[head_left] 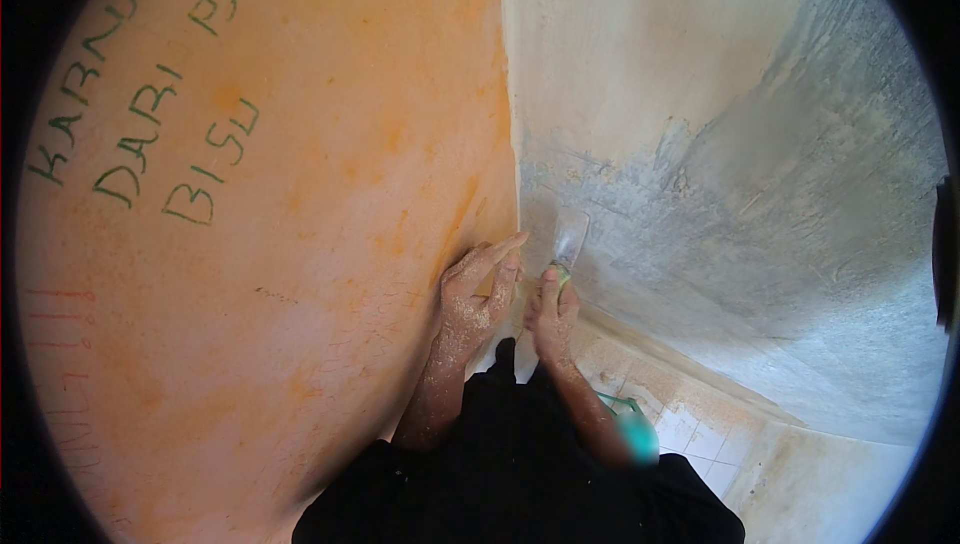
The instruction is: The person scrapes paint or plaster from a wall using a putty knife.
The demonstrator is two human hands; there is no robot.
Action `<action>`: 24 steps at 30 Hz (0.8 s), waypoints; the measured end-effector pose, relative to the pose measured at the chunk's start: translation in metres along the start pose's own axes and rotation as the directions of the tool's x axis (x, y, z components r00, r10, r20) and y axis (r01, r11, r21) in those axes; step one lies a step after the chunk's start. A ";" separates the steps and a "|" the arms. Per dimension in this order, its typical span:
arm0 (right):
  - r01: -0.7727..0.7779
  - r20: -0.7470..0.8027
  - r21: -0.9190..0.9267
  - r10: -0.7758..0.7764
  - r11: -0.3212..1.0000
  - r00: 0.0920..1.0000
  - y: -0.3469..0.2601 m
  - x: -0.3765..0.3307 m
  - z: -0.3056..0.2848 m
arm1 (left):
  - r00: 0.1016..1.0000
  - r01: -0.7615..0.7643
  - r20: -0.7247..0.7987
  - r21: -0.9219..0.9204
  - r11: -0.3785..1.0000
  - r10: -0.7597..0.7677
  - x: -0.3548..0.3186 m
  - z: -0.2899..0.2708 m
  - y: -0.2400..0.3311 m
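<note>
My right hand (552,312) is wrapped round the green handle of a putty knife (570,239). Its broad metal blade points up and lies at the grey, patchy plaster wall (800,164), just right of the corner; whether the edge touches is hard to tell. My left hand (482,289), coated in pale dust, has its fingers stretched out toward the corner. That hand is beside the orange wall (330,174), its fingertips close to the corner line, and nothing shows in its grasp.
Green handwriting marks the upper left of the orange wall. Below right, white floor tiles (705,441) carry beige residue along the wall's foot. A blurred teal object (637,437) appears beside my right forearm. A dark object (943,254) stands at the far right rim.
</note>
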State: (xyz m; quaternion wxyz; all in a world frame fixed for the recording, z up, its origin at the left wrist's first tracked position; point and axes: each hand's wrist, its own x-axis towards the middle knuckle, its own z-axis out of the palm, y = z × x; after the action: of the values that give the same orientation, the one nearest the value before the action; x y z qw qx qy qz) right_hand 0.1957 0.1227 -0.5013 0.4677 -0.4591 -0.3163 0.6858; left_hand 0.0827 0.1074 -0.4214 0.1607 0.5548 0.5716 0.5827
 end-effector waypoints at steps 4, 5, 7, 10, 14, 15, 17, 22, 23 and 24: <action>0.189 0.001 -0.253 -0.195 0.949 0.981 0.019 0.020 -0.031 | 1.000 0.028 0.006 -0.007 1.000 -0.028 0.000 0.001 0.004; 0.122 0.001 -0.202 -0.124 0.972 0.992 0.016 0.018 -0.030 | 1.000 0.015 0.007 -0.016 1.000 -0.015 0.000 0.002 0.000; 0.046 0.010 -0.150 -0.045 0.988 0.999 0.008 0.009 -0.019 | 1.000 0.006 0.005 -0.018 1.000 -0.006 -0.002 -0.001 0.000; 0.015 0.012 -0.070 -0.014 0.997 1.000 0.007 0.013 -0.022 | 1.000 0.020 -0.021 -0.036 0.999 -0.021 -0.001 0.003 0.002; 0.195 0.036 -0.273 -0.193 0.942 0.981 0.008 0.027 -0.025 | 1.000 0.000 -0.014 -0.030 1.000 -0.001 0.002 0.003 -0.004; 0.156 0.000 -0.304 -0.164 0.940 0.986 0.001 0.016 -0.019 | 1.000 0.004 -0.015 -0.051 0.999 -0.005 -0.005 0.002 -0.004; 0.158 -0.004 -0.300 -0.167 0.941 0.986 0.009 0.024 -0.027 | 1.000 0.009 -0.005 -0.041 0.999 -0.009 -0.004 0.000 -0.002; 0.143 0.017 -0.221 -0.143 0.965 0.990 -0.002 0.029 -0.031 | 1.000 0.016 0.024 -0.049 0.999 -0.015 -0.001 0.002 -0.004; 0.241 0.074 -0.270 -0.229 0.932 0.971 -0.027 0.027 -0.014 | 1.000 0.013 0.010 -0.051 0.999 -0.013 -0.001 0.001 -0.004; 0.337 0.128 -0.314 -0.312 0.888 0.941 -0.041 0.022 -0.006 | 1.000 0.010 0.003 -0.057 0.998 -0.010 -0.005 0.000 -0.002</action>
State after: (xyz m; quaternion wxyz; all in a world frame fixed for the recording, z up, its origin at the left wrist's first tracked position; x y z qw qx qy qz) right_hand 0.2124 0.1577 -0.4755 0.4797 -0.4461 -0.5164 0.5516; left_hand 0.0836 0.1042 -0.4255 0.1800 0.5480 0.5574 0.5971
